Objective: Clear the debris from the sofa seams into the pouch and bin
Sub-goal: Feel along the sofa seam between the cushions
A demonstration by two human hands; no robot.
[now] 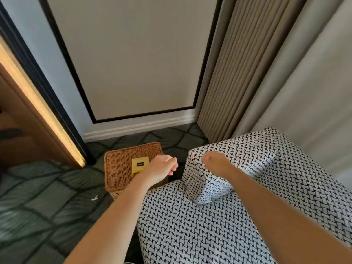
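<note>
Where the woven-pattern sofa (190, 225) ends, beside its armrest (247, 153) stands a wicker bin (114, 168). The left hand (162, 168) curls over the bin's right edge, and the right hand (215, 162) rests at the armrest's front corner; whether they hold anything I cannot tell. A pink crumb (192, 157) sits beside it.

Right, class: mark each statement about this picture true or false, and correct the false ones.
1. The wicker bin stands on the carpet beside the sofa. True.
2. The bin is empty. False: a yellow packet lies inside it.
3. The left hand is at the bin, fingers curled. True.
4. The right hand rests on the carpet. False: it is on the sofa's armrest.
5. A white scrap lies on the carpet. True.
</note>
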